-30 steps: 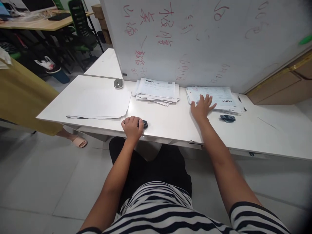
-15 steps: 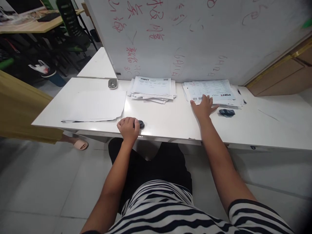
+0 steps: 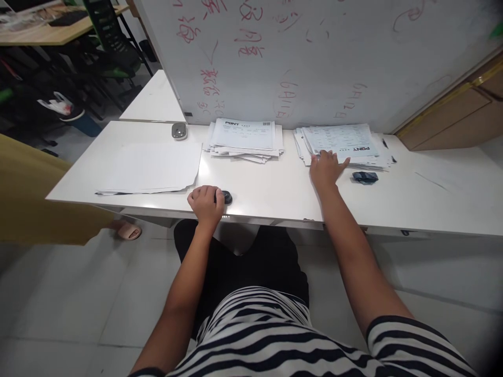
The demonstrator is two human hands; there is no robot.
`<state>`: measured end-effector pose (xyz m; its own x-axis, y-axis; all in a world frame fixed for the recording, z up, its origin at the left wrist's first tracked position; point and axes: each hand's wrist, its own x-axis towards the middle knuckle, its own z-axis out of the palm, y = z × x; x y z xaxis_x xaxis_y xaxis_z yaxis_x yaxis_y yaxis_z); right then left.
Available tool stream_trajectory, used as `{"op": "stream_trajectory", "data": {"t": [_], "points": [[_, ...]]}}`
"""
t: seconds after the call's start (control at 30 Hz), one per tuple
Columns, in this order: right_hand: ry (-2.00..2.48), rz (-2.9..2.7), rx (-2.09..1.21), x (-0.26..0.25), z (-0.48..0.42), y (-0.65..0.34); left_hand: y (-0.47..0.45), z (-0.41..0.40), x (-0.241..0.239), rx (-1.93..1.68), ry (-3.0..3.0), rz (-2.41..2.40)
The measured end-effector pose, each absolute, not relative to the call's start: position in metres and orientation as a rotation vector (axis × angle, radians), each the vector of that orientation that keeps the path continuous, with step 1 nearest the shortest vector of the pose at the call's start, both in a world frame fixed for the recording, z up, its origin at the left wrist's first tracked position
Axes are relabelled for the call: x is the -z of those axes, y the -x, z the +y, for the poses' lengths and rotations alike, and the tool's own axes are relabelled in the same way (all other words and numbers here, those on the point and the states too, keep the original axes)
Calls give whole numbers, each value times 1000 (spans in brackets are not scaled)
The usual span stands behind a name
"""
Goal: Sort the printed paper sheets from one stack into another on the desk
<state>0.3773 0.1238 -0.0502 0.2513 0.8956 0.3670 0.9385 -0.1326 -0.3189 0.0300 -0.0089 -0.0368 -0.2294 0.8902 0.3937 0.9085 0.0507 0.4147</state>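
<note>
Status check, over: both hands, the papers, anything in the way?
Left hand against black object, grip unclear. Right hand, fingers spread, at right stack's near edge. Stack uneven, flat on desk. Dark bundle close by, seemingly not blocking.

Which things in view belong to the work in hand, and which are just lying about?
At the hands:
- right paper stack, its near edge under the spread right hand
- small black object, partly covered by the curled left hand

Lying about:
- middle paper stack
- white sheets at the left
- grey rounded object
- dark folded item
</note>
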Motion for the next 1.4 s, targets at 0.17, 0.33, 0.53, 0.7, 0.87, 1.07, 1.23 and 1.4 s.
{"op": "stream_trajectory", "data": {"t": [0.17,0.33,0.53,0.7,0.87,1.07,1.23,1.4], "points": [[2055,-1725,101,52,126,-387,-28,-7,41,968,1910,-2182],[2072,-1707,111,51,126,-405,-27,-7,43,966,1884,-2099],[2036,-1735,105,52,126,-414,-27,-6,44,991,1889,-2099],[2024,-1812,136,52,130,-419,-27,-6,45,1007,1896,-2114],[2012,-1862,160,49,133,-423,-27,-5,46,1016,1903,-2123],[2141,-1704,205,51,139,-409,-28,-5,45,1028,1900,-2145],[2018,-1519,202,58,144,-407,-28,-5,45,1061,1884,-2132],[1575,-1374,206,31,115,-387,-29,-4,49,1082,1855,-2109]]}}
